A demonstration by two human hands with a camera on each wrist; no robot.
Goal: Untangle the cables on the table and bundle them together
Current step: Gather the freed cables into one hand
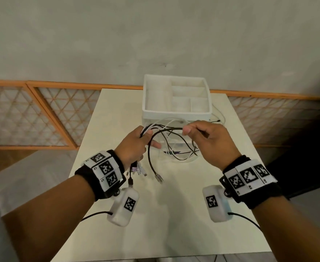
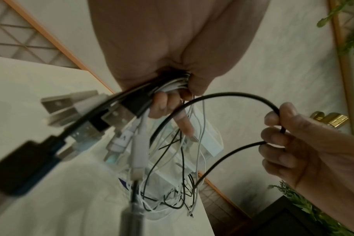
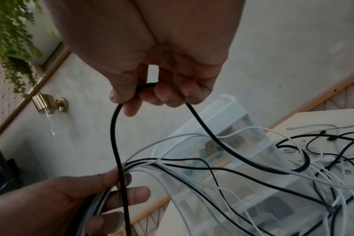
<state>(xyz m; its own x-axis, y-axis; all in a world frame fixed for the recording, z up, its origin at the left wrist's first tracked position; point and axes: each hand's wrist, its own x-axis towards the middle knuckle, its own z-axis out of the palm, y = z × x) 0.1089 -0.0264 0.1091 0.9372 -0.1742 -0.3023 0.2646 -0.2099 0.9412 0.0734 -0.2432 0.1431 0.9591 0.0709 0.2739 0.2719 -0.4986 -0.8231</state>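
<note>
Your left hand (image 1: 134, 142) grips a bundle of cables (image 2: 172, 83) in its curled fingers, above the table (image 1: 174, 214). Your right hand (image 1: 212, 140) pinches one thick black cable (image 3: 115, 135). The loose tangle (image 1: 176, 148) hangs down in front of the white organizer (image 1: 176, 112).

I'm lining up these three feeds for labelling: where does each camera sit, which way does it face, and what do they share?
Head: on the head, facing down at the table; both forearms, left hand and right hand show.
Left wrist: looks along the left palm at the gripped cable bundle; right hand's fingers show.
Right wrist: looks along the right palm pinching the black cable; left hand shows.
Shared: all show that black cable, cables and clear box.
</note>
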